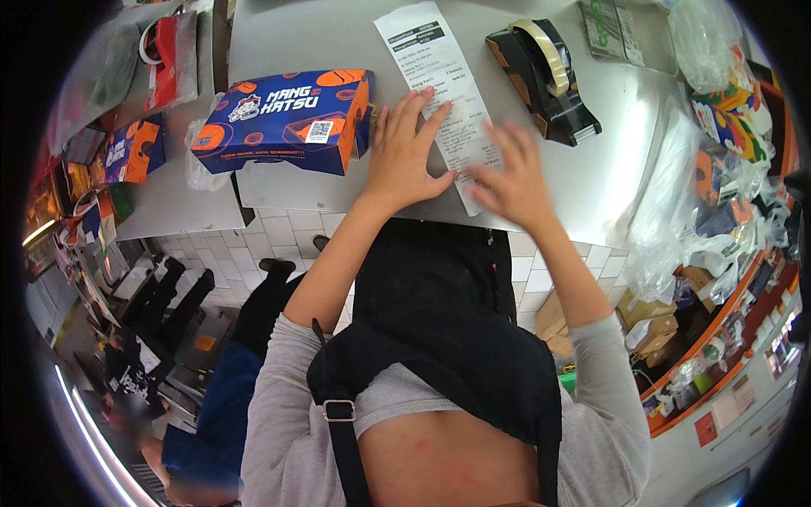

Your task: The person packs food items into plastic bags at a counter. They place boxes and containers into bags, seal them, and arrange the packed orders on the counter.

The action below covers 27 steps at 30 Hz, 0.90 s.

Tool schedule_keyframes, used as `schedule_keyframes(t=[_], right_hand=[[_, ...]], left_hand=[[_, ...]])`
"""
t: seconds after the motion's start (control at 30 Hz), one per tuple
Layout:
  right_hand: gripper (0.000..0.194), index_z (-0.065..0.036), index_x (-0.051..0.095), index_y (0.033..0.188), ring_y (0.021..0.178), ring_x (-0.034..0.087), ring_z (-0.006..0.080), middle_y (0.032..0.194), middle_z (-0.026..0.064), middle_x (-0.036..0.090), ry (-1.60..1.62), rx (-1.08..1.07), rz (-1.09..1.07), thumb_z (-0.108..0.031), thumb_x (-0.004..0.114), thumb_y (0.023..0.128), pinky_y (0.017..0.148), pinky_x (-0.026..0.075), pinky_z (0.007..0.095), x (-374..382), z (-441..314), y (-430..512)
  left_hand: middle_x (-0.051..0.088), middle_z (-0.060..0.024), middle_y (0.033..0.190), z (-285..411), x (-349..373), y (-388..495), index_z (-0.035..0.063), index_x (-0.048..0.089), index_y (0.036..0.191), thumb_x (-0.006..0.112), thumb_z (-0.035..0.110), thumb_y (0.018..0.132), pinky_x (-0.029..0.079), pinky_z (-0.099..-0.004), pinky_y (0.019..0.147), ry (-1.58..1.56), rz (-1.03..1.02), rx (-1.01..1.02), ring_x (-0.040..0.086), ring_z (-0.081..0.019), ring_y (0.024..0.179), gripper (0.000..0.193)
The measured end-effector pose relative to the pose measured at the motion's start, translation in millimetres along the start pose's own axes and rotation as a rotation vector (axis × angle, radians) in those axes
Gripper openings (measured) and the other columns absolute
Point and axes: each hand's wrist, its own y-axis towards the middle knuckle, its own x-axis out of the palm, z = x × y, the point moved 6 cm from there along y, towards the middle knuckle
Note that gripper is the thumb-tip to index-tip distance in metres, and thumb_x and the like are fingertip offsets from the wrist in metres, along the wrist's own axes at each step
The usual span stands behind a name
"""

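Observation:
A long printed paper receipt point(437, 57) lies on the steel counter point(298, 38) in front of me. My left hand point(408, 149) rests on its left edge, fingers spread and palm down. Over its lower right part is my right hand point(507, 174), slightly blurred, with fingers apart; whether it touches the paper I cannot tell. Left of my left hand sits a closed blue and orange Mang Katsu cardboard box point(285, 120). To the right of the receipt stands a black tape dispenser point(545, 82) with a roll of tape in it.
A second printed box point(133, 152) and a red tape dispenser point(170, 57) are at the left. Plastic packets point(624, 35) lie at the back right. Clear plastic bags point(665, 209) hang by the right edge, above cardboard boxes point(652, 329). Other people point(222, 405) stand at the lower left.

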Motion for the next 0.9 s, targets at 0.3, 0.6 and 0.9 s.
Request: schedule_keyframes(t=[0.3,0.6,0.9], right_hand=[[0.086,0.001,0.048,0.124,0.108,0.055,0.0257,0.116,0.0128,0.056,0.319,0.590,0.442,-0.022,0.093,0.054,0.092,0.046,0.0378,-42,88,20],[0.081,0.004,0.042,0.127,0.119,0.046,0.0316,0.127,0.0179,0.048,0.217,0.433,0.433,-0.015,0.084,0.061,0.104,0.034,0.0411,-30,63,34],[0.075,-0.016,0.038,0.134,0.118,0.050,0.0393,0.135,0.0221,0.044,-0.010,-0.066,0.367,-0.015,0.077,0.070,0.094,0.044,0.0460,10,-158,126]], left_hand=[[0.025,-0.0090,0.153,1,9,9,0.0116,0.046,0.131,0.075,0.029,0.051,0.012,-0.0630,0.109,-0.051,-0.079,0.038,0.022,-0.0316,0.141,0.086],[0.031,-0.0142,0.148,41,-43,-27,0.0075,0.051,0.124,0.074,0.025,0.061,0.036,-0.0530,0.100,0.025,0.249,0.494,0.044,-0.0290,0.127,0.069],[0.051,-0.0147,0.121,-114,-224,-61,0.0085,0.047,0.129,0.069,0.004,0.064,0.047,-0.0413,0.089,0.245,0.362,0.303,0.054,-0.0355,0.109,0.068]])
